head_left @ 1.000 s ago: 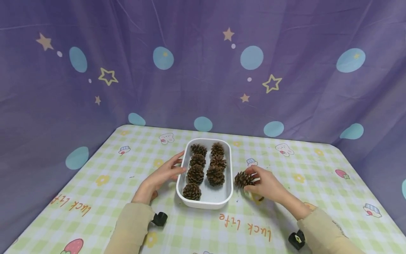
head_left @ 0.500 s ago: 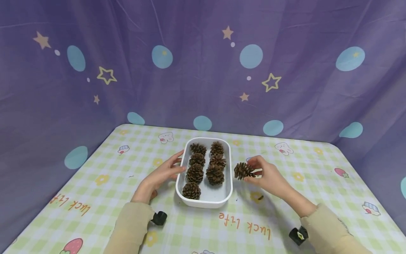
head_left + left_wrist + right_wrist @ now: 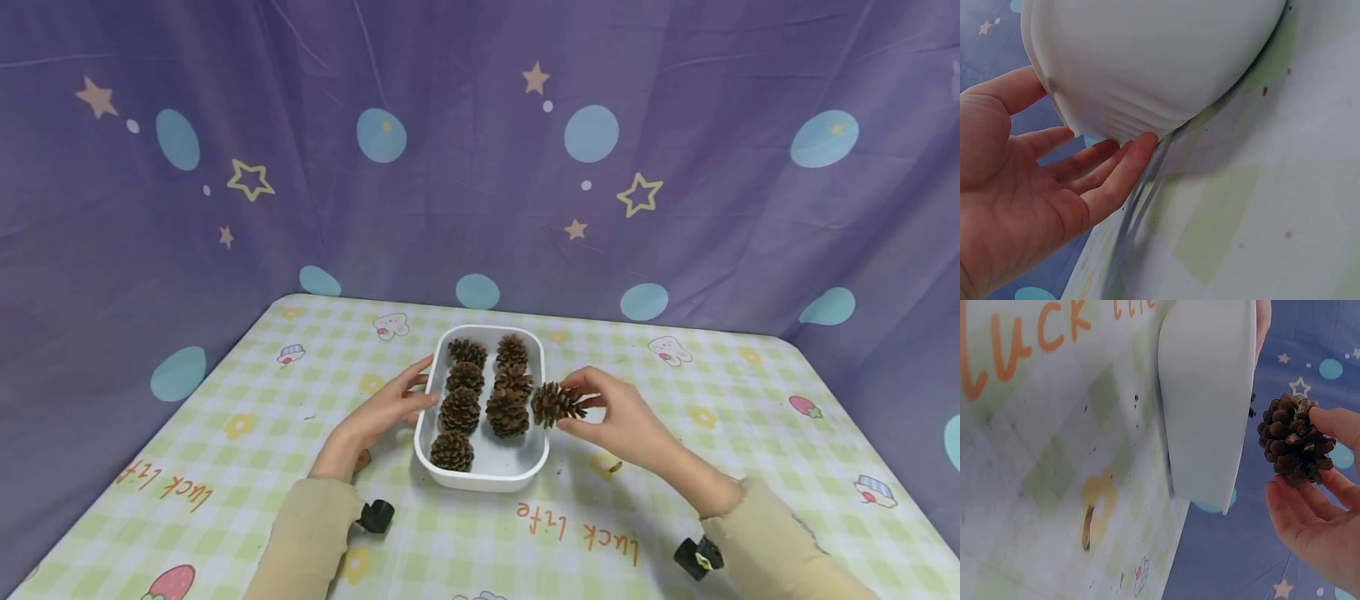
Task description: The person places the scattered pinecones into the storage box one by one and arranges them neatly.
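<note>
A white tray (image 3: 483,482) stands on the table with several brown pine cones in two rows, several in the left row and three in the right. Over its right rim, my right hand (image 3: 628,423) pinches another pine cone (image 3: 557,405) between thumb and fingers. The right wrist view shows this pine cone (image 3: 1296,440) raised above the rim. My left hand (image 3: 381,412) rests against the tray's left side. In the left wrist view its fairly straight fingers (image 3: 1125,169) touch the tray's outer wall (image 3: 1147,56), the thumb near the rim.
A green and white checked cloth (image 3: 240,500) covers the table. Small brown bits lie right of the tray, including a curled scale (image 3: 1087,528). A purple curtain (image 3: 480,167) hangs behind the table. Each wrist wears a black camera (image 3: 377,516).
My right hand has lifted the pine cone from the cloth and carried it left to above the tray's right rim. The left hand stays at the tray's side.
</note>
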`<act>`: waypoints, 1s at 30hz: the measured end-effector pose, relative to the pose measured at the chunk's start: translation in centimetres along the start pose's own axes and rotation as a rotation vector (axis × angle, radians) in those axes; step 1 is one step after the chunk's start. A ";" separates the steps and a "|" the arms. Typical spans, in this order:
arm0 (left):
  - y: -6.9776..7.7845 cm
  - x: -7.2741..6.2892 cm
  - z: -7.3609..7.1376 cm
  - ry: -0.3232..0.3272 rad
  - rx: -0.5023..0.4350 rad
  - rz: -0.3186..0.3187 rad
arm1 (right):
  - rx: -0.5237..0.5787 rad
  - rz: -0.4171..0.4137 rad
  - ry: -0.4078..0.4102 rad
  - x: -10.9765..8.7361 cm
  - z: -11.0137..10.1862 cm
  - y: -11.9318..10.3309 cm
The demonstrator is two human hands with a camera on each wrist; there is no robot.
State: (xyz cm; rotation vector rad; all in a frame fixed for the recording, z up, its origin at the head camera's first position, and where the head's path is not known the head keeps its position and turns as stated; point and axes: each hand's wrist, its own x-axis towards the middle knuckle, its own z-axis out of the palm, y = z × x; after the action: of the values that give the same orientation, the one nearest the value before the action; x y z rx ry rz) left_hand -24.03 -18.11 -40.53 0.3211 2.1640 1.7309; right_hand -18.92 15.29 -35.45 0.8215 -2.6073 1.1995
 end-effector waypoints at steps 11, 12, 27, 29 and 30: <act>0.0 0.2 -0.1 -0.009 -0.006 -0.003 | -0.022 -0.086 -0.086 0.3 1.4 -0.9; 0.0 0.2 -0.1 -0.013 -0.010 -0.001 | -0.029 -0.093 -0.095 0.3 1.4 -1.0; 0.0 0.2 -0.1 -0.015 -0.026 0.002 | -0.124 -0.135 -0.219 0.5 3.0 -1.7; -0.1 0.2 -0.1 -0.015 -0.031 0.004 | -0.148 -0.142 -0.234 0.5 3.3 -1.7; -0.1 0.2 -0.1 -0.017 -0.029 0.006 | -0.164 -0.146 -0.241 0.5 3.4 -1.7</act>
State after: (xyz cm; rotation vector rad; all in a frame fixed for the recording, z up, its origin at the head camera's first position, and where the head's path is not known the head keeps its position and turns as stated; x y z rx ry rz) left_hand -24.27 -18.15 -40.65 0.3340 2.1261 1.7544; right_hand -18.16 11.63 -36.41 1.1622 -2.7276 0.8840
